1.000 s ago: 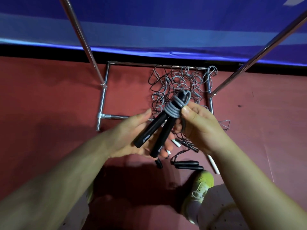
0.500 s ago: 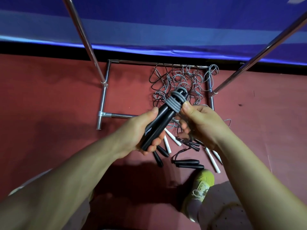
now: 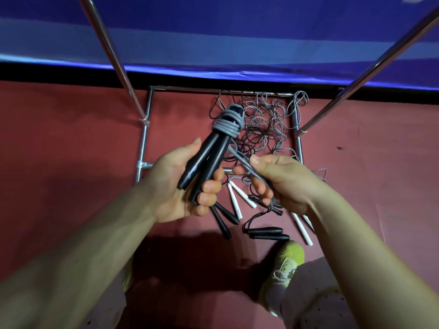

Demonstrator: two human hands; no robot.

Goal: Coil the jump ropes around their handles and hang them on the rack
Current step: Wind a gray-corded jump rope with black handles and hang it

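Note:
My left hand (image 3: pixel 187 186) grips two black jump rope handles (image 3: pixel 202 162) held together and pointing up and away. Grey rope (image 3: pixel 228 125) is coiled several times around their upper ends. From the coil a loose length of grey rope runs down to my right hand (image 3: pixel 280 181), which pinches it between thumb and fingers. Behind the hands a tangle of grey and black ropes (image 3: pixel 263 124) lies on the red floor inside the metal rack base (image 3: pixel 298 148).
More black handles (image 3: pixel 268 233) and white handles (image 3: pixel 240 193) lie on the floor under my hands. Two rack poles (image 3: pixel 111 53) rise slanting at left and right. A blue wall runs behind. A yellow-green shoe (image 3: pixel 288 260) stands at lower right.
The handles have tilted more upright and shifted left in my left hand. My right hand has dropped away from the coil and now pulls a length of rope out to the right.

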